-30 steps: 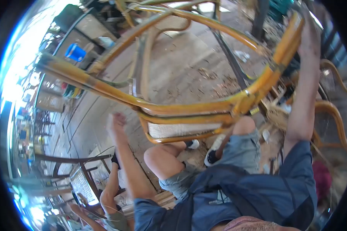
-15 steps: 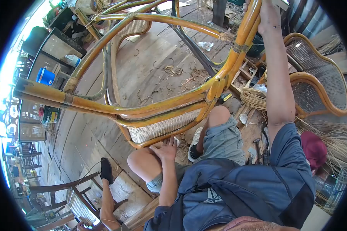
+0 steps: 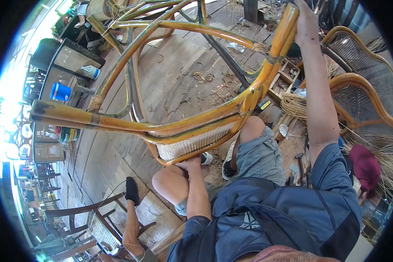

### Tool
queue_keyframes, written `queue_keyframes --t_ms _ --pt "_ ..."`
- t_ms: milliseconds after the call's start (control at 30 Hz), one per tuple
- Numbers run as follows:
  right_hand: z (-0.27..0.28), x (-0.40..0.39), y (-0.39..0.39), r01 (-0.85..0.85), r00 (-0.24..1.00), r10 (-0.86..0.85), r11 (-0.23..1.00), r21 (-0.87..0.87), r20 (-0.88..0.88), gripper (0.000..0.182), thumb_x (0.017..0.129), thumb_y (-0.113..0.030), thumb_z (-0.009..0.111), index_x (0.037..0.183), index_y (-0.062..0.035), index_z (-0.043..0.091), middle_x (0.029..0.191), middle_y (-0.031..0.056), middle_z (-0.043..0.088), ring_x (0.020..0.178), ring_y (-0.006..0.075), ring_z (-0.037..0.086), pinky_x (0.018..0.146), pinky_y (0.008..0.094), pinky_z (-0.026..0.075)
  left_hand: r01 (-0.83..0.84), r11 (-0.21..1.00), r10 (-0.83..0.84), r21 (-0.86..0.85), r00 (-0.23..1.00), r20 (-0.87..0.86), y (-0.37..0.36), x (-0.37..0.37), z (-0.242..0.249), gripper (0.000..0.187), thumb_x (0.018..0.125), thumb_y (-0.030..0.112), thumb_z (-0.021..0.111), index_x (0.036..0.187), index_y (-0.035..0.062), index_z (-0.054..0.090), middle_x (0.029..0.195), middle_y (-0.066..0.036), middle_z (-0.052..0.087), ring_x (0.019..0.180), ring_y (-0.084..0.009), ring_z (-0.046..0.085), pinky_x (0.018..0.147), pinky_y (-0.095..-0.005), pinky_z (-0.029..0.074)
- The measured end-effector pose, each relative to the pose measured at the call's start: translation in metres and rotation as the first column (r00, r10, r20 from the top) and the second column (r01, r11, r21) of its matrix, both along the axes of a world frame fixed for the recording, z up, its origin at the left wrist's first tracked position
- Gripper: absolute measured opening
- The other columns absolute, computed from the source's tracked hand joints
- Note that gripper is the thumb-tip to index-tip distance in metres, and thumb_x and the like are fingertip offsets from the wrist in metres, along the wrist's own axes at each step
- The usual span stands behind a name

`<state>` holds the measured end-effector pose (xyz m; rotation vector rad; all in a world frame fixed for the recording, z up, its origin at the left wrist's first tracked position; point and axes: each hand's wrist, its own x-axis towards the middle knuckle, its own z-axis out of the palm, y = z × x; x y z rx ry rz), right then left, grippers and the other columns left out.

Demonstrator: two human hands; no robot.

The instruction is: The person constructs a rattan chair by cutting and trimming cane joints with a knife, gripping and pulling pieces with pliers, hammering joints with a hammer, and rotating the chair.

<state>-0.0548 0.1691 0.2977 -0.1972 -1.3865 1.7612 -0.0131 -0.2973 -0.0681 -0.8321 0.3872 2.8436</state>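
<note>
A rattan chair frame [image 3: 192, 124] of glossy yellow-brown poles leans over my knees, with a woven cane panel [image 3: 192, 145] in its near side. At the upper right, my right hand [image 3: 306, 25] is closed round the end of the frame's thick double pole. Under the cane panel, my left hand [image 3: 190, 163] holds the lower rail from below, its fingers partly hidden by the rail. Dark curved poles of the frame run down toward the floor.
A second cane-backed chair [image 3: 362, 74] stands at the right, beside coiled cane strips [image 3: 294, 106]. A hammer [image 3: 300, 168] lies near my right thigh. Cane scraps [image 3: 205, 78] litter the plank floor. Another person's leg [image 3: 131, 218] shows lower left, near a dark wooden chair [image 3: 81, 213].
My left fingers, spread flat below the rail before, are now tucked under it. The view has shifted, so the frame's left end appears farther right and slightly lower.
</note>
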Motion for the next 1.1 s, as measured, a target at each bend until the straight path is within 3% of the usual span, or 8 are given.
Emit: queue_keyframes --t_ms 33,133,200,300,433,567,933,1100 --pt "-0.015 -0.003 0.019 -0.023 1.000 0.021 0.998 -0.059 -0.023 0.036 0.089 -0.042 0.057 0.095 -0.0060 0.058 0.065 0.0045 0.056 0.051 0.0178 0.058 0.045 0.0321 0.049 0.007 0.999 -0.005 -0.047 0.999 0.039 -0.001 0.002 0.004 0.094 0.073 0.082 0.028 0.143 0.0205 0.036 0.149 -0.007 0.033 0.136 -0.0343 0.029 0.106 -0.0605 0.025" --pt "-0.043 0.012 0.046 0.062 0.993 -0.046 0.987 -0.149 0.110 0.035 0.092 -0.036 0.052 0.100 -0.0025 0.057 0.078 0.0079 0.059 0.069 0.0214 0.060 0.060 0.0314 0.051 -0.047 0.980 0.080 -0.193 0.983 0.164 -0.020 -0.002 -0.003 0.087 0.078 0.077 0.028 0.143 0.0183 0.036 0.148 -0.007 0.034 0.136 -0.0332 0.029 0.108 -0.0582 0.025" --pt "-0.079 0.029 0.067 0.178 0.982 -0.152 0.946 -0.273 0.112 0.031 0.093 -0.034 0.048 0.095 -0.0046 0.058 0.077 0.0094 0.060 0.069 0.0235 0.060 0.062 0.0358 0.052 -0.070 0.946 0.072 -0.315 0.997 -0.004 -0.033 -0.009 0.018 0.084 0.083 0.075 0.026 0.144 0.0185 0.033 0.149 -0.006 0.032 0.135 -0.0319 0.031 0.110 -0.0551 0.025" --pt "-0.134 0.063 0.085 0.065 0.998 -0.060 0.875 -0.479 0.026 0.030 0.092 -0.035 0.045 0.092 -0.0063 0.056 0.075 0.0105 0.058 0.067 0.0243 0.057 0.060 0.0387 0.050 -0.146 0.909 0.062 -0.390 0.974 -0.220 -0.062 -0.026 0.054 0.081 0.086 0.073 0.028 0.143 0.0166 0.034 0.149 -0.005 0.032 0.134 -0.0292 0.033 0.112 -0.0497 0.026" --pt "-0.158 0.077 0.079 0.201 0.979 -0.172 0.768 -0.607 0.107 0.031 0.093 -0.035 0.042 0.089 -0.0072 0.054 0.073 0.0099 0.057 0.064 0.0253 0.056 0.059 0.0395 0.049 -0.123 0.790 -0.036 -0.600 0.969 -0.246 -0.038 -0.042 0.162 0.086 0.083 0.077 0.030 0.146 0.0170 0.028 0.150 -0.007 0.028 0.136 -0.0302 0.030 0.112 -0.0504 0.025" --pt "-0.181 0.089 0.063 0.174 0.982 -0.180 0.710 -0.682 0.063 0.033 0.094 -0.037 0.040 0.087 -0.0076 0.053 0.071 0.0099 0.057 0.063 0.0247 0.056 0.058 0.0389 0.049 -0.155 0.708 -0.148 -0.689 0.922 -0.358 -0.097 -0.090 0.166 0.089 0.082 0.079 0.029 0.147 0.0172 0.024 0.151 -0.009 0.024 0.137 -0.0320 0.027 0.113 -0.0509 0.023" --pt "-0.287 0.135 -0.009 0.328 0.940 -0.235 0.415 -0.849 0.248 0.033 0.093 -0.037 0.041 0.094 -0.0064 0.052 0.075 0.0118 0.059 0.067 0.0278 0.059 0.066 0.0417 0.052 -0.248 0.390 -0.190 -0.887 0.920 -0.342 -0.086 -0.136 0.294 0.079 0.090 0.069 0.023 0.146 0.0132 0.025 0.149 -0.011 0.028 0.135 -0.0321 0.030 0.112 -0.0471 0.026" --pt "-0.301 0.149 -0.013 0.332 0.942 -0.205 0.451 -0.828 0.267 0.034 0.095 -0.033 0.042 0.102 -0.0014 0.053 0.088 0.0161 0.063 0.078 0.0301 0.063 0.077 0.0414 0.053 -0.292 0.210 -0.233 -0.933 0.912 -0.338 -0.090 -0.151 0.313 0.077 0.091 0.066 0.024 0.146 0.0126 0.023 0.149 -0.011 0.027 0.134 -0.0318 0.031 0.111 -0.0481 0.026"
